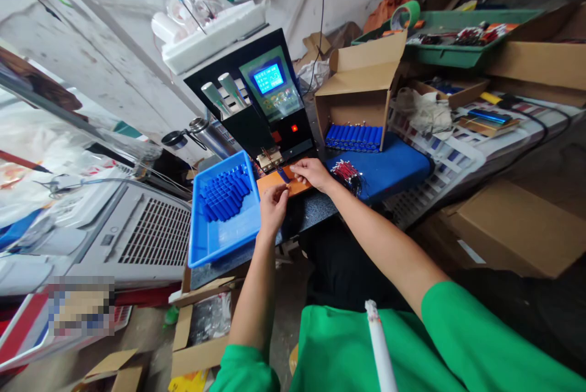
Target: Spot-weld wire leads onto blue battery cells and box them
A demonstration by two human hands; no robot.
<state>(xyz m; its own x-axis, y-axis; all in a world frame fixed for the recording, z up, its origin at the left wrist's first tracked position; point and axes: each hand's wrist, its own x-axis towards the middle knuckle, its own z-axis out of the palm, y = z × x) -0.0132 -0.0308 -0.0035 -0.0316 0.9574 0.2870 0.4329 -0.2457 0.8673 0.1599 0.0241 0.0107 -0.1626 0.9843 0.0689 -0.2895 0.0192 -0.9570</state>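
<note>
One left hand [273,206] and one right hand [314,173] are being held before the black machine [242,130], fingers narrowed, any hold unclear. At its foot, a blue cell [284,176] is apparently being positioned; steadiness is seemingly being called for next.

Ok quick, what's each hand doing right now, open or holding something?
Left hand: fingers curled at the orange board; grip can't be told.
Right hand: fingers bent near the blue cylindrical cell; grip can't be told.

Green short-sleeved shirt [332,346], dark trousers [336,264]
</note>
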